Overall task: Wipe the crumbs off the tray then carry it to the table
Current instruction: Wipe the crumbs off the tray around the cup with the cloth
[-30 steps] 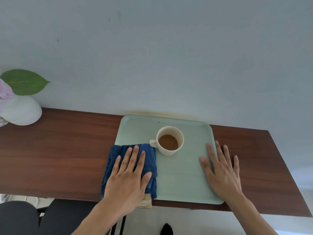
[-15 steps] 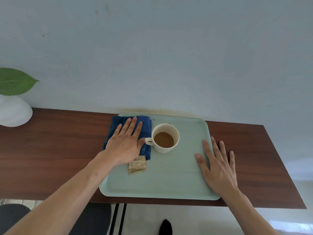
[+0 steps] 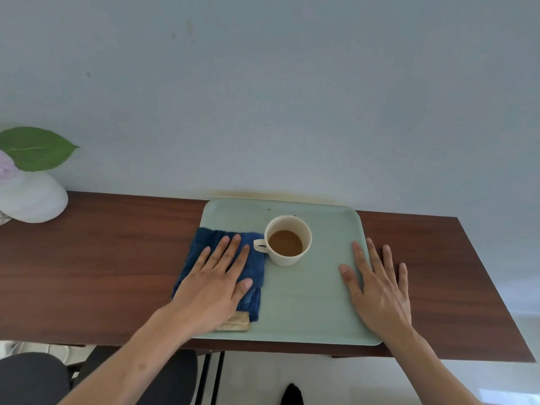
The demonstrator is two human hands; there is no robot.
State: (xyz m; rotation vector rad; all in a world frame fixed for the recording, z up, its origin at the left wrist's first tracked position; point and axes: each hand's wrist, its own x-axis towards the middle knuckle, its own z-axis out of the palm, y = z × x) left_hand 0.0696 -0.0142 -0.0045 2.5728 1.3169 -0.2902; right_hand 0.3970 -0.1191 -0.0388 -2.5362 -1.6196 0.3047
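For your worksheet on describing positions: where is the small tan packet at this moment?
In the head view, the tan packet lies on the tray near its front left edge, partly tucked under the blue cloth and the heel of the left hand.

soft even daylight, faint shadows, wide-angle bending at edges

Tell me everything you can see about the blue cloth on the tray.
The blue cloth is a dark blue, folded fabric that looks like soft towelling with faint ribbing. It lies flat on the left part of the pale green tray, its left edge overhanging the tray's side. The left hand presses on it with straight, spread fingers. Its right edge sits beside the cup handle, and its near corner overlaps a small tan packet.
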